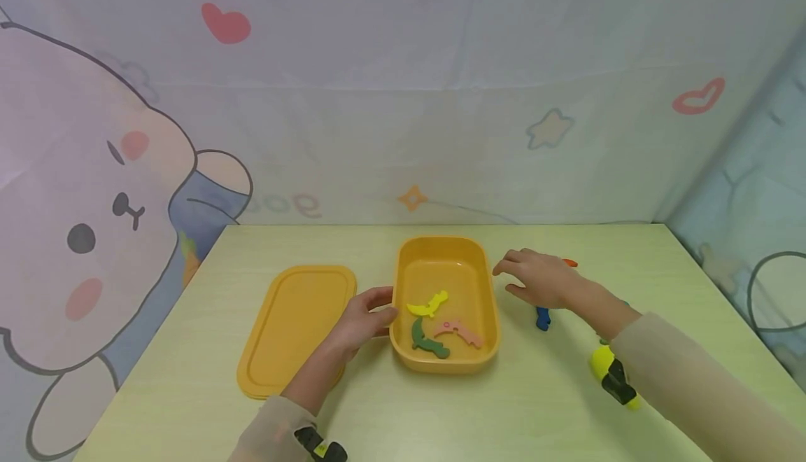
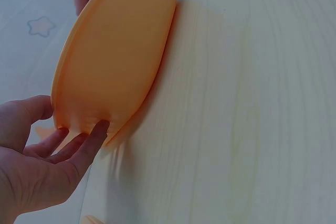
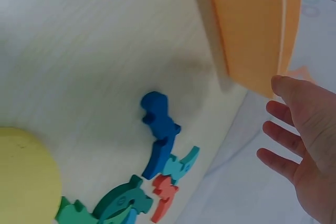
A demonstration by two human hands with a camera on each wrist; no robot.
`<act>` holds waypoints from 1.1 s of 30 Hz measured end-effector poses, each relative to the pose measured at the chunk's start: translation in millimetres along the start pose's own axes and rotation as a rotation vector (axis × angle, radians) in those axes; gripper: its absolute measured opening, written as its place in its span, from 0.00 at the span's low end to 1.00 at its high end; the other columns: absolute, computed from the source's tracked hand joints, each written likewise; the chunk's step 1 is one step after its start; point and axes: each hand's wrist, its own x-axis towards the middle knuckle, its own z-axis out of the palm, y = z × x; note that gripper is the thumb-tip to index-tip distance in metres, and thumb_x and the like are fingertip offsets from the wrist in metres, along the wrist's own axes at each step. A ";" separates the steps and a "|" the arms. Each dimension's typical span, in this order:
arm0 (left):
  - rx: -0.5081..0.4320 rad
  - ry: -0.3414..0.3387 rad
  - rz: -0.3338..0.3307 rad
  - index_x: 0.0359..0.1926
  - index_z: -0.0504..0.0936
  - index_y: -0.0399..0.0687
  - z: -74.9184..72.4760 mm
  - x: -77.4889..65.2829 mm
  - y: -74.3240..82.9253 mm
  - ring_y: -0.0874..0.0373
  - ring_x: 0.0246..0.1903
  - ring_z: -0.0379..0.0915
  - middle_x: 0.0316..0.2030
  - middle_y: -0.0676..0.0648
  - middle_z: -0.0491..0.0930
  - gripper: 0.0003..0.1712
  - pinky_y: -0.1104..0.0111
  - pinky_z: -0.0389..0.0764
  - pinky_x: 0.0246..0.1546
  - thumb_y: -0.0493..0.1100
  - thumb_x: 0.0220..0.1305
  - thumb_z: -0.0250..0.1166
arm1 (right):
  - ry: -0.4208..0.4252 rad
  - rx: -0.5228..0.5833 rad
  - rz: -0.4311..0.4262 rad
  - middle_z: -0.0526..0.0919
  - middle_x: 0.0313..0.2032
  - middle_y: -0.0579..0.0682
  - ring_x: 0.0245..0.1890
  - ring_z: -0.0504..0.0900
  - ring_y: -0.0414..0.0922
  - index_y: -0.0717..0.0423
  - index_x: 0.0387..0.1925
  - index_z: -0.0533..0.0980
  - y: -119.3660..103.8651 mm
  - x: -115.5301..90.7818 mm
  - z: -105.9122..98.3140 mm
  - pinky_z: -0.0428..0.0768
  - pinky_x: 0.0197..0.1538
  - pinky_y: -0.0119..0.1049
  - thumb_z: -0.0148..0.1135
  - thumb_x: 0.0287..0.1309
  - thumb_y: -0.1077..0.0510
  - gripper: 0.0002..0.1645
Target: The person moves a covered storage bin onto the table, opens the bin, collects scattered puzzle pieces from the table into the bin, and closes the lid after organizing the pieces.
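A yellow-orange plastic box [image 1: 443, 365] stands between the hands. Inside lie a yellow animal-shaped piece [image 1: 429, 304], a dark green one [image 1: 428, 340] and a pink one [image 1: 462, 333]. My left hand [image 1: 362, 325] is at the box's left side; in the left wrist view its fingertips [image 2: 100, 125] touch the outer wall and the thumb meets the rim. Just right of the box hovers my right hand [image 1: 541, 278], fingers loosely bent, holding nothing. Beneath it, partly hidden, lies a blue animal-shaped piece [image 3: 160, 129].
A flat yellow-orange lid [image 1: 296, 329] lies left of the box. In the right wrist view, a red piece [image 3: 164, 195], a teal piece [image 3: 181, 166] and green pieces [image 3: 123, 198] lie near the blue one. A patterned cloth [image 1: 441, 98] hangs behind the table.
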 end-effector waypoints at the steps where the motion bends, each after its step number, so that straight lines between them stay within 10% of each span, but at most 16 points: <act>1: 0.002 -0.001 -0.002 0.62 0.66 0.38 0.0 -0.1 0.2 0.48 0.53 0.71 0.60 0.37 0.67 0.26 0.61 0.81 0.42 0.36 0.63 0.56 | -0.001 0.004 -0.008 0.77 0.43 0.49 0.40 0.76 0.48 0.51 0.46 0.76 0.7 -2.2 1.3 0.78 0.32 0.35 0.63 0.53 0.58 0.16; 33: 0.009 0.000 -0.020 0.63 0.65 0.39 -0.3 -0.3 -0.1 0.49 0.54 0.70 0.61 0.38 0.67 0.27 0.62 0.81 0.44 0.37 0.63 0.57 | -0.063 0.080 -0.024 0.77 0.46 0.53 0.47 0.75 0.52 0.53 0.47 0.77 32.8 -56.4 35.7 0.79 0.45 0.45 0.65 0.50 0.63 0.19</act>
